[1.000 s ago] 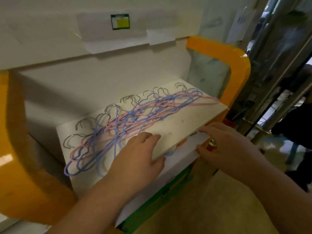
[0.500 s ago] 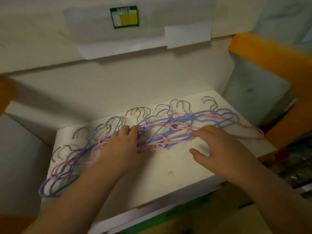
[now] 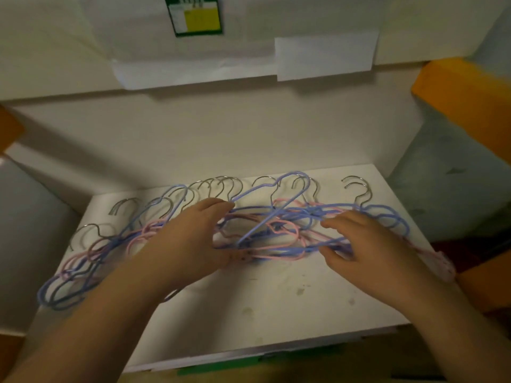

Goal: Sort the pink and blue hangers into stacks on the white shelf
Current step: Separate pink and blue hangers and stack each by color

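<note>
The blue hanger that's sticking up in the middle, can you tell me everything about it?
The raised blue hanger looks like thin wire with a smooth blue coating. It is tilted, its far end lifted above the tangled pile of pink and blue hangers on the white shelf. Its lower end runs down into the pile. The left hand grips it; the right hand holds the pile beside it.

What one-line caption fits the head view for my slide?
Both hands, left and right, grip a tangled row of pink and blue hangers on the white shelf, still unsorted.
</note>
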### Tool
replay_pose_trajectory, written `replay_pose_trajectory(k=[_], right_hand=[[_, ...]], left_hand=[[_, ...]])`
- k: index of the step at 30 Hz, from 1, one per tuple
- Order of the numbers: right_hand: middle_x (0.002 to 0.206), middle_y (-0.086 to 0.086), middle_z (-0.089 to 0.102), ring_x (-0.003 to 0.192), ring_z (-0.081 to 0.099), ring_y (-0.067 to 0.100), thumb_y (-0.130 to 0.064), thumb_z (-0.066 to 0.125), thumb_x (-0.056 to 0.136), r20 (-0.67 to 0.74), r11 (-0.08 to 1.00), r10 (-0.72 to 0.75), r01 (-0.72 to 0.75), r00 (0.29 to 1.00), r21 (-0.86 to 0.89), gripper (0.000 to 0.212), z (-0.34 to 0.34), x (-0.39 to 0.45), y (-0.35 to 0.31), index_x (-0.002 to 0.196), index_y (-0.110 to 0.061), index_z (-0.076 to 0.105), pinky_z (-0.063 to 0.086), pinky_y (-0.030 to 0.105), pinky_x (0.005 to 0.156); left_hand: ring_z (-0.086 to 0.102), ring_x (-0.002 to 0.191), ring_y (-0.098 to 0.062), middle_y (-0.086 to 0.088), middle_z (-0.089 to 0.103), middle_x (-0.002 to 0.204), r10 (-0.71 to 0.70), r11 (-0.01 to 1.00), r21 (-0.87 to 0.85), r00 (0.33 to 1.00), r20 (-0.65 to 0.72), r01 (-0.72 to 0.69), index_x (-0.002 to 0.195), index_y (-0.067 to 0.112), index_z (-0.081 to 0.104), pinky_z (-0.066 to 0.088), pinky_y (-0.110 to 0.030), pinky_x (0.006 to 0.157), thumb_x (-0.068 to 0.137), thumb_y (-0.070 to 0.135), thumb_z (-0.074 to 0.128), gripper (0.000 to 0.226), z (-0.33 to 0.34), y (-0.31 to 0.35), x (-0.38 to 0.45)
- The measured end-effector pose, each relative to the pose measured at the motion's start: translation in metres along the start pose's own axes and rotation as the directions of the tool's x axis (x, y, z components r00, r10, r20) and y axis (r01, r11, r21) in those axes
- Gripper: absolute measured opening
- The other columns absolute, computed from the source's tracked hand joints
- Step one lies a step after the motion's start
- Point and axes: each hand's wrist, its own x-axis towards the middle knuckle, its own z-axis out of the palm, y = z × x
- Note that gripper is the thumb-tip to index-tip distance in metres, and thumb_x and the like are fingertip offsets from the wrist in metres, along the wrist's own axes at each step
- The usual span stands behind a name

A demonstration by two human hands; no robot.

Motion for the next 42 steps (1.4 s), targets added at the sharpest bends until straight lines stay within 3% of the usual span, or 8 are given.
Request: replay_pose_trajectory(k=[4, 9, 12, 19, 22, 29, 36, 42], right_hand=[[0.113, -0.016, 0.055, 0.103, 0.052, 0.005, -0.042, 0.063, 0.084, 0.000, 0.999, -0.031, 0.031, 1.000, -0.027, 0.038, 0.005, 0.003, 0.002, 0.121, -0.032, 0.058, 0.035, 0.012, 0.076], [0.119, -0.015, 0.053, 0.109, 0.050, 0.006, -0.041, 0.062, 0.084, 0.023, 0.992, -0.129, 0.129, 0.991, -0.006, 0.039, 0.012, 0.017, -0.019, 0.122, -0.033, 0.056, 0.041, 0.021, 0.087], [0.119, -0.010, 0.052, 0.112, 0.049, 0.013, -0.050, 0.057, 0.082, 0.043, 0.966, -0.241, 0.244, 0.969, -0.083, 0.044, 0.023, 0.034, -0.047, 0.122, -0.032, 0.054, 0.044, 0.029, 0.091], [0.121, -0.002, 0.046, 0.113, 0.046, 0.021, -0.077, 0.052, 0.070, 0.262, 0.897, -0.362, 0.411, 0.894, -0.161, 0.085, 0.055, 0.092, -0.113, 0.138, -0.026, 0.041, 0.045, 0.039, 0.094], [0.115, -0.003, 0.042, 0.110, 0.044, 0.020, -0.074, 0.063, 0.065, 0.297, 0.895, -0.349, 0.410, 0.889, -0.174, 0.086, 0.058, 0.103, -0.122, 0.133, -0.027, 0.044, 0.046, 0.037, 0.088], [0.135, -0.001, 0.038, 0.129, 0.034, 0.021, -0.069, 0.070, 0.065, 0.440, 0.916, -0.249, 0.357, 0.863, -0.182, 0.099, 0.051, 0.115, -0.133, 0.148, -0.036, 0.028, 0.039, 0.038, 0.102], [0.127, -0.004, 0.043, 0.118, 0.038, 0.020, -0.067, 0.068, 0.065, 0.307, 0.879, -0.273, 0.366, 0.912, -0.306, 0.089, 0.038, 0.102, -0.141, 0.140, -0.032, 0.036, 0.037, 0.035, 0.095], [0.124, -0.004, 0.049, 0.116, 0.044, 0.021, -0.066, 0.062, 0.070, 0.240, 0.910, -0.175, 0.250, 0.955, -0.331, 0.076, 0.025, 0.079, -0.138, 0.134, -0.028, 0.043, 0.037, 0.037, 0.097]], left_hand=[[0.043, 0.118, 0.002, 0.027, 0.041, 0.135, -0.008, 0.998, -0.062, 0.995, -0.099, 0.002, 0.135, 0.034, 0.047, 0.020, 0.006, 0.083, 0.069, 0.047, 0.077, 0.073, 0.006, 0.006, -0.004], [0.042, 0.127, -0.009, 0.011, 0.045, 0.142, -0.113, 0.993, -0.047, 0.961, -0.251, 0.105, 0.136, 0.025, 0.048, 0.027, -0.015, 0.100, 0.073, 0.040, 0.078, 0.072, -0.001, -0.016, -0.024], [0.044, 0.124, -0.009, 0.011, 0.046, 0.142, -0.162, 0.987, -0.035, 0.944, -0.289, 0.158, 0.136, 0.024, 0.048, 0.027, -0.013, 0.099, 0.074, 0.037, 0.078, 0.070, -0.009, -0.032, -0.045], [0.050, 0.124, -0.017, 0.007, 0.050, 0.138, -0.253, 0.968, -0.077, 0.917, -0.307, 0.240, 0.137, 0.028, 0.046, 0.040, -0.031, 0.100, 0.072, 0.050, 0.075, 0.075, -0.016, -0.064, -0.077], [0.049, 0.124, -0.014, 0.010, 0.048, 0.139, -0.265, 0.964, -0.113, 0.912, -0.313, 0.241, 0.139, 0.032, 0.042, 0.043, -0.035, 0.101, 0.073, 0.046, 0.076, 0.076, -0.018, -0.075, -0.087], [0.046, 0.124, -0.008, 0.014, 0.046, 0.140, -0.206, 0.978, -0.105, 0.930, -0.305, 0.183, 0.139, 0.033, 0.040, 0.043, -0.031, 0.102, 0.075, 0.054, 0.069, 0.073, -0.024, -0.091, -0.101], [0.046, 0.125, -0.012, 0.014, 0.043, 0.142, -0.130, 0.989, -0.107, 0.951, -0.280, 0.104, 0.138, 0.034, 0.041, 0.044, -0.038, 0.102, 0.076, 0.059, 0.061, 0.070, -0.027, -0.100, -0.107], [0.044, 0.126, -0.017, 0.010, 0.041, 0.142, -0.091, 0.994, -0.086, 0.948, -0.306, 0.068, 0.138, 0.032, 0.042, 0.044, -0.038, 0.102, 0.074, 0.045, 0.075, 0.074, -0.023, -0.100, -0.109]])
